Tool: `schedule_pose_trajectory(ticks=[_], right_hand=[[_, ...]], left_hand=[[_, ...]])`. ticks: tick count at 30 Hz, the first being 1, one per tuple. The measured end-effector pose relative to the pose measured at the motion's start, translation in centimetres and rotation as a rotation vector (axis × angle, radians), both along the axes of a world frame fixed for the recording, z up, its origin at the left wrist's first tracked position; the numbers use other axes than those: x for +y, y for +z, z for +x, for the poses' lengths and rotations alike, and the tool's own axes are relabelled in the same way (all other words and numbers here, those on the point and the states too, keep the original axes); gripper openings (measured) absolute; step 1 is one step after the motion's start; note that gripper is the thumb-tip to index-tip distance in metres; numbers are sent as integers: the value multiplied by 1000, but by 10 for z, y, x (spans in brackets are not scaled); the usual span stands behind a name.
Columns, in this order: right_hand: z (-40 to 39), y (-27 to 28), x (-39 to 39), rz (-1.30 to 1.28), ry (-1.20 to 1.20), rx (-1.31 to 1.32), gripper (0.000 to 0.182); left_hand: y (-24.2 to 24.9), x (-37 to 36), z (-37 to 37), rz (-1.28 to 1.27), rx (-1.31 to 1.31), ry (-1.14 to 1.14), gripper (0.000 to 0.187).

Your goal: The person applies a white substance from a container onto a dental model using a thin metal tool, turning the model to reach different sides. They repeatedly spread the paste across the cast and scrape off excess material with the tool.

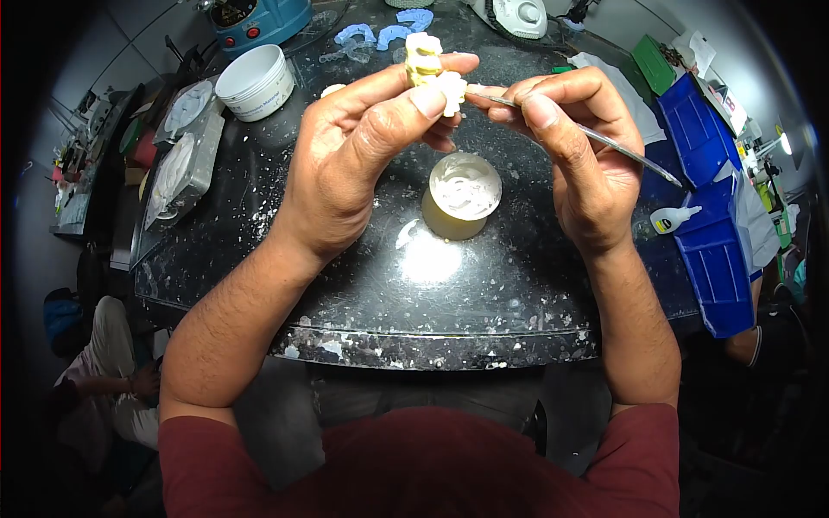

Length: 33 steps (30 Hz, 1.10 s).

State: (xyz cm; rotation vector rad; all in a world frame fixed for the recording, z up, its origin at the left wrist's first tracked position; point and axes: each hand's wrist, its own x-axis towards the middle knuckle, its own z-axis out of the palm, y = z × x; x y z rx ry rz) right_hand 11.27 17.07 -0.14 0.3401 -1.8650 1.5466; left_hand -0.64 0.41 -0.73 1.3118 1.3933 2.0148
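Note:
My left hand (pixel 350 151) grips a pale yellow dental cast (pixel 422 62) between thumb and fingers, raised over the table. In my right hand (pixel 596 151) is a slim metal dental carver (pixel 635 156), held like a pen. Its front end reaches the cast's right side; whether it touches cannot be made out. Below both hands stands a small round jar (pixel 455 226) with white, paste-like material inside. Part of the cast is hidden behind my left thumb.
A white plastic tub (pixel 256 85) stands at the back left, beside a grey tray (pixel 192 164). Blue dental impressions (pixel 394 36) lie at the back. To the right are a small white bottle (pixel 673 219) and blue bins (pixel 715 250). A seated person's leg (pixel 117 345) shows at left.

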Motion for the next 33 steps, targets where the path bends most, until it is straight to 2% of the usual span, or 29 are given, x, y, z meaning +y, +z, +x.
schedule_pose_trajectory(ticks=[4,9,10,11,13,14,15,19,21,22,25,26,29,30,31,33], right_hand=[[-2,0,-2,-36,-10,2,9],[-4,-4,5,-157,47,124,15],[0,-3,9,-6,-26,47,39],[0,-1,7,-5,-25,47,39],[-3,4,0,176,-212,138,51],[-6,4,6,343,-200,191,56],[-6,3,10,478,-197,203,53],[0,7,4,717,-180,143,45],[4,5,10,506,-78,119,43],[4,5,11,387,-88,145,44],[1,12,10,235,-160,183,50],[2,10,8,186,-207,150,47],[1,9,-10,182,-290,116,42],[6,11,-13,149,-199,72,39],[4,8,-11,220,-132,147,29],[6,5,-11,304,-180,144,25]], left_hand=[[-1,0,-1,4,1,-9,50],[0,-2,-2,20,-3,-31,50],[0,-3,-3,-14,9,-46,52],[0,-4,-4,-47,21,-60,54],[-2,-2,-3,-13,-20,-65,54],[-3,-1,-3,20,-61,-71,54],[-3,-1,-3,19,-61,-71,54],[-2,-3,-2,15,-86,-101,55],[-3,-4,-4,-1,-73,-109,55],[-4,-3,-7,27,-76,-137,55],[-6,-3,-12,59,-57,-167,57],[-6,-3,-12,64,-54,-174,58],[-6,-2,-9,105,-96,-189,55],[-6,-2,-8,141,-141,-192,52],[-6,-2,-8,141,-141,-190,52],[-6,-2,-8,156,-175,-204,51]])
